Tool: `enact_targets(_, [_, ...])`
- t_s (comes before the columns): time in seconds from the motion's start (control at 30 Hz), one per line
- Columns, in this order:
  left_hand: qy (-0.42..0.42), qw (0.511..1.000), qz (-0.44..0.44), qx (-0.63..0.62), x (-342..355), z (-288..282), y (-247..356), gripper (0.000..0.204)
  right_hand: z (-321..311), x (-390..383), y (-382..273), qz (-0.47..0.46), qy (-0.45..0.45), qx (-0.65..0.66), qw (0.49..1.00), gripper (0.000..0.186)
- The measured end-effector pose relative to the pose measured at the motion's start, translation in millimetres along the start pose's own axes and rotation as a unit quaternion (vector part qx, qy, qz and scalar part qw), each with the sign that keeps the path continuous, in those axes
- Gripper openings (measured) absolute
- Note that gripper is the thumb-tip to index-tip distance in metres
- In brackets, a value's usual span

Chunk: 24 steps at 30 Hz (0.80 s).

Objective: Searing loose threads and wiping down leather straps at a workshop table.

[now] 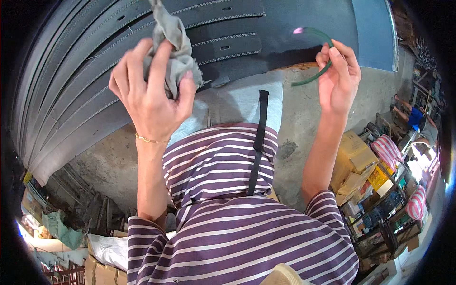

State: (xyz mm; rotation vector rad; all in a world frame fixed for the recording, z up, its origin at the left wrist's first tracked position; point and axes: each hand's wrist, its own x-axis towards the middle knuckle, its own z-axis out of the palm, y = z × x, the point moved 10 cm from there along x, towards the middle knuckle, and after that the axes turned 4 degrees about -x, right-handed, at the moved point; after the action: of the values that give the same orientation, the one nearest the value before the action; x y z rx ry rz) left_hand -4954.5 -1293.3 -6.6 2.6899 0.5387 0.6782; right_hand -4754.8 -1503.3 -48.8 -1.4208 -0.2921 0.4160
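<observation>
My left hand [154, 90] is closed round a crumpled grey rag [175, 35], its fingers bunching the cloth above the dark straps. In my right hand [341, 73] a curved green piece of mosquito coil [316, 76] is pinched between thumb and fingers. The coil's bright pink tip [298, 31] points left over the dark work surface [304, 47]. Several long dark grey straps [228, 47] with pale stitching along their edges lie side by side, fanning off to the left. Small slots show near the ends of some. The rag hides part of the straps beneath.
A pale blue-grey sheet [228, 102] hangs over the near edge, against my lap. Cardboard boxes [354, 156] and striped pink bags [385, 149] crowd the right side. Another person [418, 118] is at the far right. A green bag [61, 230] lies at the lower left.
</observation>
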Motion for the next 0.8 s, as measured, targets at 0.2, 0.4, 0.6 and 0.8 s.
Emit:
enact_targets(0.2, [-0.050,0.990,-0.013,-0.131,5,19,17,0.041,-64,-28,-5,0.092,0.121,0.080,0.985,0.024])
enact_targets(0.4, [-0.149,0.983,0.106,-0.031,10,70,94,0.051,-130,-62,-36,0.031,0.211,0.074,0.974,0.025])
enact_targets(0.6, [-0.175,0.974,0.141,-0.006,6,69,93,0.046,-172,-74,-57,-0.067,0.326,-0.065,0.941,0.021])
enact_targets(0.8, [-0.170,0.970,0.167,-0.036,2,67,99,0.043,-177,-48,-73,-0.247,0.357,-0.352,0.829,0.012])
